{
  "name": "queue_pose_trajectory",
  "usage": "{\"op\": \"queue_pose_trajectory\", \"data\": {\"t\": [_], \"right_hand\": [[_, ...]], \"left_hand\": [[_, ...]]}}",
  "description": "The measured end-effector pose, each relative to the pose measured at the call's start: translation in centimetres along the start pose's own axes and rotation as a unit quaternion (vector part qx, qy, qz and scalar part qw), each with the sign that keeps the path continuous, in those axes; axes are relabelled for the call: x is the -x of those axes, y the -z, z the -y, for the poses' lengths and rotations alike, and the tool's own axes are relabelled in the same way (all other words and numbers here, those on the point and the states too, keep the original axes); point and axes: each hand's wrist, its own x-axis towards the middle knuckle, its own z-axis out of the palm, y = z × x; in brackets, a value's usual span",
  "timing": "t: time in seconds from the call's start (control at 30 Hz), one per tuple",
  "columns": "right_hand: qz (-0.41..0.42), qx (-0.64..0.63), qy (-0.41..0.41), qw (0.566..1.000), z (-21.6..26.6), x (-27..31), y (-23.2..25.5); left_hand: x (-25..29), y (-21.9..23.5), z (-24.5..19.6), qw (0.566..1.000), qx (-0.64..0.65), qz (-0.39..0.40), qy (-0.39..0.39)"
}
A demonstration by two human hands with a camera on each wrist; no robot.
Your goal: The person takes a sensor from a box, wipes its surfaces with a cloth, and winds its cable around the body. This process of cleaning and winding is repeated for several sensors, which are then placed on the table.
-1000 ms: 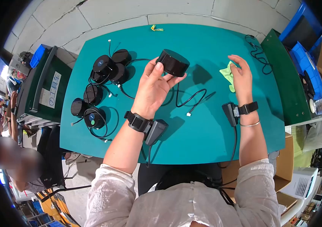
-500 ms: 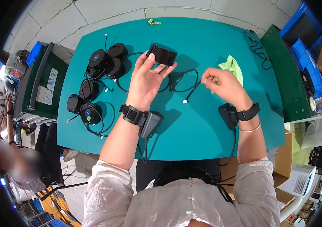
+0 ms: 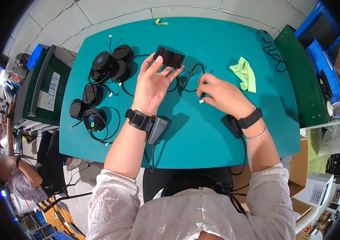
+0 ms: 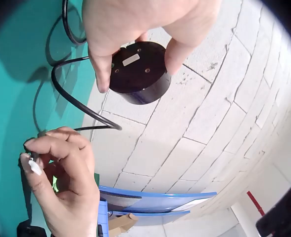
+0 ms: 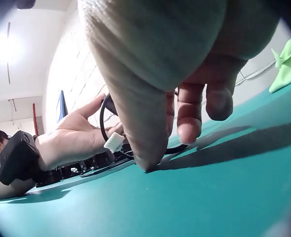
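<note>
My left hand (image 3: 153, 89) grips a black, glossy round sensor unit (image 3: 170, 57) above the table, thumb on the near side and fingers around it. Its underside in the left wrist view shows a small white label (image 4: 131, 59) and several screws. A black cable (image 3: 194, 72) runs from it in a loop toward my right hand (image 3: 226, 94). That hand pinches the cable's end between thumb and fingers, low over the table. The white connector (image 3: 201, 101) pokes out past the fingertips; the right wrist view shows the plug (image 5: 114, 142) beside the thumb.
Several similar black round units (image 3: 103, 62) with cables lie on the left of the green table (image 3: 186, 144). A green cloth (image 3: 244, 76) lies right of my right hand. Another black cable (image 3: 273, 54) sits at the back right, a yellow scrap (image 3: 161, 22) at the back edge.
My right hand has left the green cloth, moved left and taken hold of the cable's connector end. My left hand still holds the sensor unit, slightly farther left in the head view.
</note>
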Motion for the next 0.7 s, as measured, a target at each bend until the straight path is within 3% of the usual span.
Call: {"op": "queue_pose_trajectory", "data": {"t": [0.1, 0.17, 0.2, 0.23, 0.27, 0.4, 0.47, 0.7], "right_hand": [[-0.002, -0.030, 0.024, 0.999, -0.2, 0.0, 0.0], [-0.010, -0.169, 0.011, 0.985, 0.2, -0.4, 0.2], [-0.011, -0.167, 0.010, 0.986, 0.6, -0.4, 0.3], [-0.027, -0.322, -0.032, 0.946, 1.2, -0.3, 0.3], [-0.043, -0.468, -0.073, 0.880, 1.6, -0.2, 0.4], [-0.055, -0.548, -0.052, 0.833, 2.3, -0.1, 1.0], [-0.052, -0.579, -0.082, 0.810, 2.7, 0.0, 1.5], [-0.066, -0.590, -0.093, 0.800, 2.6, 0.1, 2.0]], "left_hand": [[0.0, 0.0, 0.0, 1.000, -0.003, 0.009, -0.005], [0.0, -0.1, -0.1, 1.000, 0.001, 0.017, -0.001], [0.0, -0.1, -0.2, 1.000, 0.003, 0.019, 0.000], [-0.1, 0.0, -0.3, 1.000, -0.009, 0.026, 0.003], [-0.1, 0.0, -0.3, 0.999, -0.020, 0.032, 0.006], [0.2, -0.5, -0.4, 0.999, -0.025, 0.032, 0.027], [0.2, -0.3, -0.4, 0.997, -0.041, 0.056, 0.044], [0.0, 0.0, -0.1, 0.996, -0.051, 0.061, 0.031]]}}
